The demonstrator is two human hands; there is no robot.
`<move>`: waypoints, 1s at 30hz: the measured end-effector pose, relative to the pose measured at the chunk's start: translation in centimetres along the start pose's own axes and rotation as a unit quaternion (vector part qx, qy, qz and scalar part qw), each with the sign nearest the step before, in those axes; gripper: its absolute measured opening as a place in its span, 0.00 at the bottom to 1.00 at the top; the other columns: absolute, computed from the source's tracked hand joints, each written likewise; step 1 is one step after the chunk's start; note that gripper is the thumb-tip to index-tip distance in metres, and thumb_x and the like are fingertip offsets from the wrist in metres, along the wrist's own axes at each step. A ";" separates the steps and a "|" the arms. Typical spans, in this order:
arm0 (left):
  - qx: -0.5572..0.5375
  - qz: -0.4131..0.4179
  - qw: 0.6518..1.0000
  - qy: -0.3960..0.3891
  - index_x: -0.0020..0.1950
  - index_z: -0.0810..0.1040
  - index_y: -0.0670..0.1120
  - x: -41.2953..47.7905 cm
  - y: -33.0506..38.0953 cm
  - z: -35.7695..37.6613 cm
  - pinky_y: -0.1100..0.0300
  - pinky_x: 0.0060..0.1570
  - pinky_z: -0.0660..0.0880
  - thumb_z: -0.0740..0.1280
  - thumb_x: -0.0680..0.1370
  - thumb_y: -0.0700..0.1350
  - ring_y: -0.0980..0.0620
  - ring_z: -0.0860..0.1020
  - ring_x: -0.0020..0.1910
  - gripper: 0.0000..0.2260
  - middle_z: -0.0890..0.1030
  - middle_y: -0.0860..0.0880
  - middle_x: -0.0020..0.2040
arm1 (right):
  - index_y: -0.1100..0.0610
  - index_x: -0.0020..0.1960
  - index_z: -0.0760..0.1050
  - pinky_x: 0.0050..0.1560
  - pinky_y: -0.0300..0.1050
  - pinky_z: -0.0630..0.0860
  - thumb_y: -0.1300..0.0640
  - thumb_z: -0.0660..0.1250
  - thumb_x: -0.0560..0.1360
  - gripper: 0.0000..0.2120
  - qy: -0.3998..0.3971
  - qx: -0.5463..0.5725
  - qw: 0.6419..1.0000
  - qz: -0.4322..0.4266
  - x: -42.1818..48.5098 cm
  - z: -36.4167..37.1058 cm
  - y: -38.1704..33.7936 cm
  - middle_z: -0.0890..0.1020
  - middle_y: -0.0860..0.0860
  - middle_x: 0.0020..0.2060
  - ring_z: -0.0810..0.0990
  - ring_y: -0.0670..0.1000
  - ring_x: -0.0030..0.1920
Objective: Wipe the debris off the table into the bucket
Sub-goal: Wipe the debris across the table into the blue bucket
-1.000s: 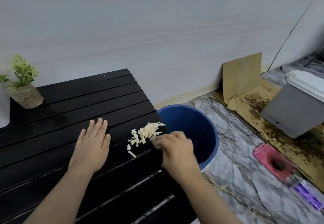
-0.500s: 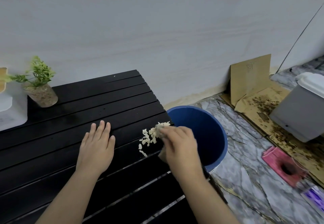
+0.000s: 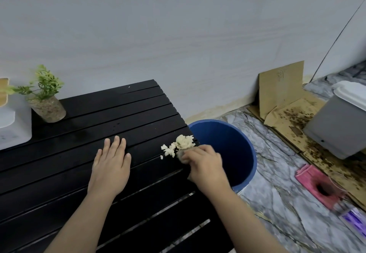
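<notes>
1. Left hand is flat, palm down, fingers straight and close together, thumb tucked along the side.
2. Left forearm comes in bare from the bottom edge, angled up and to the right.
3. Right hand is knuckles up, fingers curled in loosely and a bit blurry.
4. Right forearm runs in from the lower right, also bare.

right hand pushing debris at table edge (bucket below)
</notes>
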State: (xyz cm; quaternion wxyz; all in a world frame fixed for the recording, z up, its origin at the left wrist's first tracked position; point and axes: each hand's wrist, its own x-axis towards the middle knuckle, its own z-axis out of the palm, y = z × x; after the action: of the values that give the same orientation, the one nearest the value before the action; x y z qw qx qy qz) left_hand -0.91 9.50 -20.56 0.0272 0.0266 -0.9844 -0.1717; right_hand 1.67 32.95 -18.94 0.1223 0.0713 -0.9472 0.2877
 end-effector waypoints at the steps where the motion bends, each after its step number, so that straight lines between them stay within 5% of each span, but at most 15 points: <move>1: 0.000 0.001 1.000 0.001 0.75 0.50 0.48 0.0 0.0 0.0 0.54 0.74 0.42 0.46 0.80 0.51 0.53 0.41 0.75 0.23 0.48 0.51 0.77 | 0.50 0.42 0.80 0.47 0.52 0.68 0.67 0.73 0.62 0.14 0.003 0.005 1.000 0.006 0.5 -0.4 1.0 0.85 0.43 0.44 0.75 0.54 0.52; 9: 0.008 -0.003 1.000 0.003 0.75 0.49 0.47 0.2 0.2 0.1 0.54 0.74 0.42 0.46 0.80 0.50 0.52 0.42 0.75 0.23 0.48 0.50 0.77 | 0.50 0.48 0.80 0.53 0.52 0.66 0.68 0.68 0.68 0.15 0.026 0.023 0.993 0.117 2.2 -2.6 3.9 0.82 0.45 0.48 0.70 0.51 0.57; 13: 0.008 -0.004 1.000 0.007 0.75 0.50 0.48 0.3 0.2 0.0 0.54 0.73 0.42 0.46 0.80 0.50 0.52 0.42 0.75 0.23 0.49 0.50 0.77 | 0.47 0.46 0.80 0.50 0.53 0.72 0.69 0.71 0.63 0.19 0.008 0.041 0.999 -0.019 0.0 -1.4 -0.8 0.84 0.41 0.48 0.74 0.52 0.54; 17: 0.005 -0.001 1.000 0.003 0.75 0.49 0.48 0.2 0.1 0.0 0.54 0.74 0.43 0.46 0.80 0.50 0.53 0.42 0.75 0.23 0.48 0.51 0.77 | 0.48 0.46 0.77 0.47 0.44 0.65 0.65 0.70 0.65 0.15 -0.069 -0.037 0.986 -0.148 -2.4 1.7 -3.8 0.82 0.40 0.51 0.74 0.50 0.54; 24: 0.013 -0.002 1.000 0.002 0.75 0.48 0.48 0.1 0.3 -0.1 0.53 0.74 0.42 0.45 0.80 0.50 0.53 0.41 0.75 0.23 0.47 0.51 0.77 | 0.48 0.50 0.79 0.48 0.46 0.59 0.64 0.70 0.68 0.15 -0.039 -0.027 0.998 0.030 1.3 -1.0 1.4 0.81 0.41 0.53 0.68 0.49 0.58; 27: 0.019 -0.004 1.000 -0.002 0.75 0.47 0.48 0.0 0.4 0.0 0.53 0.73 0.41 0.45 0.80 0.50 0.53 0.40 0.75 0.23 0.46 0.51 0.77 | 0.50 0.49 0.79 0.53 0.50 0.65 0.65 0.68 0.70 0.12 0.001 0.001 0.993 0.115 2.5 -2.8 3.1 0.82 0.45 0.50 0.69 0.52 0.58; 30: 0.019 -0.005 1.000 0.000 0.75 0.47 0.48 0.1 0.5 0.0 0.53 0.73 0.41 0.45 0.80 0.50 0.53 0.40 0.75 0.23 0.47 0.51 0.77 | 0.51 0.49 0.80 0.56 0.57 0.71 0.62 0.65 0.73 0.09 0.047 0.055 0.992 0.104 5.3 -3.7 2.5 0.82 0.49 0.48 0.70 0.52 0.57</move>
State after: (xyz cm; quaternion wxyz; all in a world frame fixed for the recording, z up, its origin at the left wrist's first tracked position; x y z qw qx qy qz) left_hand -1.05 9.92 -20.37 0.0262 0.0321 -0.9874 -0.1528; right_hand -3.22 36.77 -15.82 0.1320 -0.0350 -0.9254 0.3535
